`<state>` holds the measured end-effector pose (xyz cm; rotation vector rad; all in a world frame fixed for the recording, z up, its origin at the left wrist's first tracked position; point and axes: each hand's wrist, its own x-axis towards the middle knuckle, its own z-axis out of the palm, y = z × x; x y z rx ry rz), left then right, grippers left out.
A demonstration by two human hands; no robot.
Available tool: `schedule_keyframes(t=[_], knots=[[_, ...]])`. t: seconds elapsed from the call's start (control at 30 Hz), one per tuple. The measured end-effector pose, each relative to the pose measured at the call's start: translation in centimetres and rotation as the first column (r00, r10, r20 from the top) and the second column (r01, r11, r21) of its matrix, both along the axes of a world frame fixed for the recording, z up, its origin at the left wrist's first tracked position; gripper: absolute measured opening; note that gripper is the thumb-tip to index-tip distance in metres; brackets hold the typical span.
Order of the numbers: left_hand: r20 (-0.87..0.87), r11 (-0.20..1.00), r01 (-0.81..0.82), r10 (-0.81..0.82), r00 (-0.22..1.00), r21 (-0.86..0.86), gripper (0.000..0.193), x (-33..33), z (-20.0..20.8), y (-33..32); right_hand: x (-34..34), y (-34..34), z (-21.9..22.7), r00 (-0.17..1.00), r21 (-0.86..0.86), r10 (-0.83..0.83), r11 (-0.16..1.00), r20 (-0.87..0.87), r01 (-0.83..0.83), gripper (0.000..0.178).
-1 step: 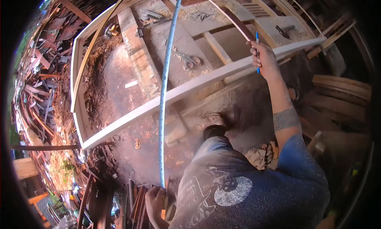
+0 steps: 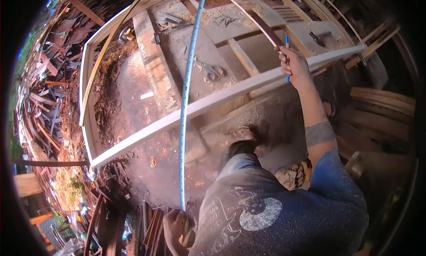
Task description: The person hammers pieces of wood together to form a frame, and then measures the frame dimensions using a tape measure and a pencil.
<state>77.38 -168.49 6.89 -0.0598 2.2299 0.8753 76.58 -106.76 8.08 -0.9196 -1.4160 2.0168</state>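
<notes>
Holding a blue pen (image 2: 287, 41) upright in the right hand (image 2: 294, 66), fingers bent and pinching its middle, at the right part of a long pale wooden beam (image 2: 235, 89). Gripping the near end of a blue-and-white measuring tape (image 2: 184, 111) with the left hand (image 2: 174, 225), near and left, fingers curled; exact fingertip contact too small to tell. Crossing the beam's line with that tape, up to the far edge of view; touching or apart, cannot tell. Expect a light, thin, springy strip, probably smooth and apt to kink; best held flat by its end. Expect a light, stiff pen, best pinched mid-barrel. Note scissors (image 2: 208, 71) beyond the beam, a hammer (image 2: 319, 37) at far right, and scrap wood (image 2: 53, 103) heaped at left. Mind stacked offcuts (image 2: 290, 176) near right, possibly in the way underfoot.
</notes>
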Motion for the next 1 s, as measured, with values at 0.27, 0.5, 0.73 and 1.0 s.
schedule_keyframes(t=[0.27, 0.5, 0.73, 1.0], knots=[[-0.039, 0.986, -0.161, 0.162, 0.986, 0.032, 0.027, 5.7, -3.2, 20.2, -4.3, 17.7, -1.5, 0.950, 0.074, 0.281, 0.953, 0.137, -0.292, 0.020], [-0.022, 0.957, -0.275, 0.278, 0.960, 0.089, 0.030, 12.5, -2.1, 31.8, -3.8, 32.3, -4.5, 0.723, 0.291, 0.335, 0.752, 0.604, -0.592, 0.034], [-0.031, 0.889, -0.448, 0.452, 0.891, 0.095, 0.030, 18.9, -0.9, 37.0, -0.7, 26.0, -8.0, 0.428, -0.163, 0.784, 0.543, 0.450, -0.823, 0.045], [-0.092, 0.907, -0.408, 0.417, 0.904, 0.106, 0.028, 24.8, -1.7, 44.9, -2.4, 28.7, -7.2, 0.503, -0.018, 0.651, 0.621, 0.569, -0.783, 0.047]])
